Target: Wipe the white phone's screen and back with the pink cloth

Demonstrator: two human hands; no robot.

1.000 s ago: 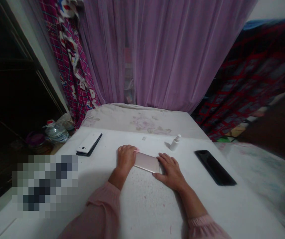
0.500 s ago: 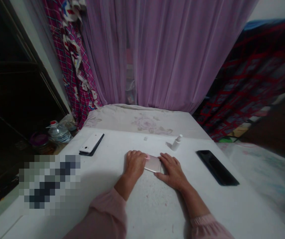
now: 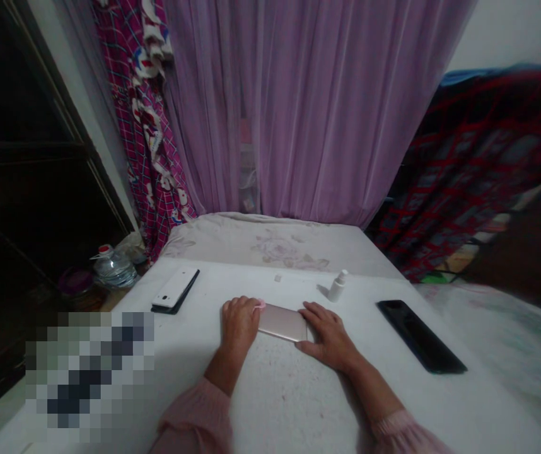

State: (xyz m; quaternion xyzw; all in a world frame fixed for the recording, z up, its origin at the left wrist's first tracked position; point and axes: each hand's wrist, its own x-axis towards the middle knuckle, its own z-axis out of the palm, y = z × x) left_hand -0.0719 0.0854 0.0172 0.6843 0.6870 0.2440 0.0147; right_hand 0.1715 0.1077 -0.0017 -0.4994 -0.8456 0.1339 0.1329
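A rose-gold smartphone (image 3: pixel 282 321) lies back side up on the white table. My right hand (image 3: pixel 330 334) grips its right end, thumb on the near edge and fingers at the far edge. At the phone's left end is my left hand (image 3: pixel 241 323), its fingers closed over a small pink piece (image 3: pixel 260 305), perhaps cloth, that peeks out beside the index finger. Most of that piece is hidden under the hand. A small white spray bottle (image 3: pixel 337 286) stands upright beyond my right hand.
At the left lie a white phone (image 3: pixel 176 287) and a dark one under it. A black phone (image 3: pixel 419 334) rests at the right. A tiny pale square (image 3: pixel 277 277) sits near the back. A blurred patch covers the front left. Beyond the left edge stands a water bottle (image 3: pixel 115 270).
My left hand has slid left along the phone with the pink piece, so more of the phone's back shows. My right hand keeps its hold. The whole view has tilted up slightly.
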